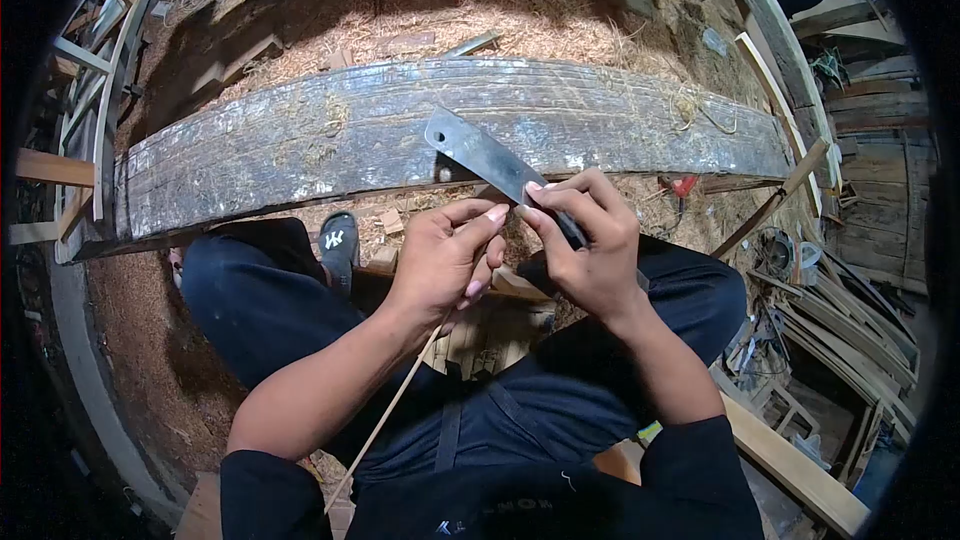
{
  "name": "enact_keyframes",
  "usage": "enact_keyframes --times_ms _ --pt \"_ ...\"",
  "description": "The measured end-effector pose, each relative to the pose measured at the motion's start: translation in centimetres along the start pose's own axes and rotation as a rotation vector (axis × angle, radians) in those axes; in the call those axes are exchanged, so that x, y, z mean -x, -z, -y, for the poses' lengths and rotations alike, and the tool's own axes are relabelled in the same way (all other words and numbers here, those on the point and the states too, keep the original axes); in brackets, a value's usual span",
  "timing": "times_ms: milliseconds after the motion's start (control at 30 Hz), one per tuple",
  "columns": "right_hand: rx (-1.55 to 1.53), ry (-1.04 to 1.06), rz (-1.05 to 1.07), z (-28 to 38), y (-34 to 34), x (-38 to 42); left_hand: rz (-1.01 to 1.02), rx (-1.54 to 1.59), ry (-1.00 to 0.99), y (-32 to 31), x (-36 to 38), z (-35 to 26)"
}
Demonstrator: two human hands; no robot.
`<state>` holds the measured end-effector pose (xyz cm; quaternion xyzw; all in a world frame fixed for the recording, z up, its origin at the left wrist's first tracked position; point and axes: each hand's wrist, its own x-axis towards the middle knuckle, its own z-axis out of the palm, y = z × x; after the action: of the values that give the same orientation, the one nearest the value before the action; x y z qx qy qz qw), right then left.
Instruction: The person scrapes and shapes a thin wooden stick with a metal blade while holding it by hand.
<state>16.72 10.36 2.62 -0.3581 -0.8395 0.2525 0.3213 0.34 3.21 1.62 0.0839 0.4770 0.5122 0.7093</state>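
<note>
My right hand (597, 248) is closed around a flat grey metal blade (482, 154), with the thumb and index finger pressed on its lower part. Its broad end has a small round hole and points up and left, over the edge of the worn plank. My left hand (432, 265) pinches a thin, pale wooden strip (392, 412), which runs down past my wrist toward my lap. Both hands' fingertips meet at the blade's lower edge. The strip's upper end is hidden by my fingers.
A long weathered plank (260, 152) spans the space before my knees. Wood shavings (400, 5) cover the ground behind it. At right lie a bundle of thin strips (845, 330) and a red-handled tool (683, 188). A wooden frame (100, 100) stands at left.
</note>
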Motion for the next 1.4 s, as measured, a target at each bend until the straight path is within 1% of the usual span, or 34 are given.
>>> enact_keyframes --times_ms 33,100,133,167,200,267,300,333,367,433,467,500,567,600,633,700,767,833,900,967,1033,1100,1133,1167,1233,1267,1300,1333,1367,1400 --pt "0.007 -0.007 0.007 -0.1 0.1 -0.1 0.006 0.000 -0.002 0.1 0.1 -0.3" --pt "-0.109 0.020 0.059 1.1 -0.1 0.6 -0.006 -0.203 0.165 0.5 0.7 -1.1" --pt "-0.128 0.028 0.038 0.8 -0.4 0.5 -0.011 -0.200 0.166 0.3 0.5 -0.8" --pt "-0.035 0.036 0.050 0.6 0.2 0.1 -0.018 -0.118 0.077 -0.2 0.1 -0.3" --pt "-0.045 0.002 0.023 0.0 0.1 -0.1 -0.021 -0.038 -0.015 -0.3 0.0 -0.1" --pt "-0.003 -0.022 0.009 0.2 0.3 -0.2 -0.008 -0.035 0.003 -0.1 0.1 -0.2" --pt "0.029 0.043 0.048 0.8 0.7 -0.3 0.002 -0.028 0.020 0.0 0.1 -0.3" --pt "-0.045 0.044 0.043 0.9 0.3 0.1 0.003 -0.136 0.052 0.1 0.5 -0.7" --pt "-0.125 0.043 0.040 0.9 -0.1 0.4 -0.002 -0.135 0.050 0.0 0.4 -0.7" --pt "-0.004 0.012 0.011 0.2 0.2 0.0 -0.027 -0.088 0.037 -0.5 0.3 -0.5" --pt "0.000 -0.003 0.024 0.3 0.2 -0.1 -0.073 -0.058 0.015 -1.0 0.1 -0.7" --pt "0.009 -0.016 0.037 0.3 0.4 -0.1 -0.067 -0.060 0.014 -0.9 0.2 -0.9" --pt "-0.118 0.032 0.047 0.9 -0.1 0.5 -0.067 -0.212 0.103 -0.4 0.7 -1.1" --pt "-0.110 0.054 0.031 0.5 -0.2 0.4 -0.074 -0.155 0.030 -0.7 0.4 -0.8" --pt "-0.020 0.043 0.047 0.5 0.3 0.0 -0.078 -0.158 0.036 -0.4 0.3 -0.7" --pt "-0.019 0.011 0.048 0.6 0.3 -0.2 -0.028 -0.171 0.069 -0.3 0.1 -0.9" --pt "-0.112 0.049 0.034 0.5 -0.2 0.3 -0.029 -0.193 0.077 -0.3 0.0 -0.9" --pt "-0.101 0.033 0.022 0.3 -0.3 0.4 -0.013 -0.154 0.073 0.1 -0.2 -0.6" --pt "0.030 -0.003 0.016 -0.1 0.1 -0.1 -0.018 -0.162 0.102 0.1 0.3 -0.9" --pt "-0.118 0.044 0.027 0.6 -0.4 0.4 -0.022 -0.170 0.154 0.0 0.4 -1.3" --pt "-0.027 0.039 0.026 0.2 -0.1 0.3 -0.014 -0.184 0.160 0.2 0.1 -0.9" --pt "-0.015 -0.020 -0.010 -0.1 0.0 -0.2 -0.078 -0.030 0.047 -0.7 -0.4 -0.6" --pt "0.059 0.010 0.038 0.7 0.5 -0.4 -0.055 -0.021 0.051 -0.6 -0.3 -0.6" --pt "0.060 0.050 0.072 1.0 0.7 -0.2 -0.050 -0.021 0.049 -0.4 -0.2 -0.8" --pt "-0.062 0.023 0.044 0.4 -0.1 0.4 -0.040 -0.190 0.189 0.3 0.1 -1.1" --pt "-0.021 -0.002 0.027 0.1 0.0 0.1 -0.021 -0.054 0.065 0.1 -0.4 -0.3" --pt "0.024 -0.029 0.007 0.0 0.2 -0.2 -0.023 -0.060 0.069 0.2 -0.2 -0.3" --pt "0.111 -0.033 0.039 0.9 0.6 -0.4 -0.022 -0.033 0.059 0.0 -0.2 -0.4" --pt "0.117 -0.033 0.036 0.9 0.5 -0.1 -0.019 -0.003 0.049 -0.3 -0.3 -0.5" --pt "0.058 -0.016 0.046 0.8 0.3 0.3 -0.014 -0.004 0.048 -0.4 -0.4 -0.4"
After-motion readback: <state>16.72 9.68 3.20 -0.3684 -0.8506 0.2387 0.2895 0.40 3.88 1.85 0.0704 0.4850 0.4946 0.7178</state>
